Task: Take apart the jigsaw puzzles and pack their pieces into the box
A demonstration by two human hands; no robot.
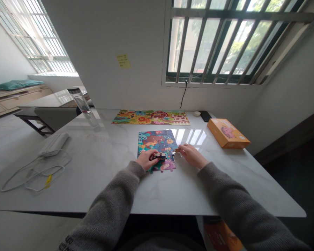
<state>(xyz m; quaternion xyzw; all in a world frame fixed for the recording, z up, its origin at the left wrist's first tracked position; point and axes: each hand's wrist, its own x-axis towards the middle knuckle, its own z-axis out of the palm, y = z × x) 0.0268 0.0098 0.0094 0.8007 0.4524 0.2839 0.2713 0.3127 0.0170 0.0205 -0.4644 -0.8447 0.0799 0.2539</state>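
Note:
A colourful, partly assembled jigsaw puzzle (pixel 157 137) lies flat on the white tabletop in front of me. Over its lower left part, my left hand (pixel 147 159) is closed around a small stack of puzzle pieces (pixel 161 156), seen edge-on. At the puzzle's right edge, my right hand (pixel 188 152) pinches a single puzzle piece (pixel 176 150) between thumb and fingers. Whether that piece touches the others I cannot tell. Along the puzzle's bottom and right edges, tabs stick out. The area under my left hand is hidden.
Behind the puzzle lies a long illustrated animal strip (pixel 151 117). An orange box (pixel 227 133) stands at the right, near a black phone-like object (pixel 205 116) and a small white round item (pixel 196 114). Leftward are a clear bottle (pixel 81 101), a white device (pixel 53 144) and its looped cable (pixel 45 174).

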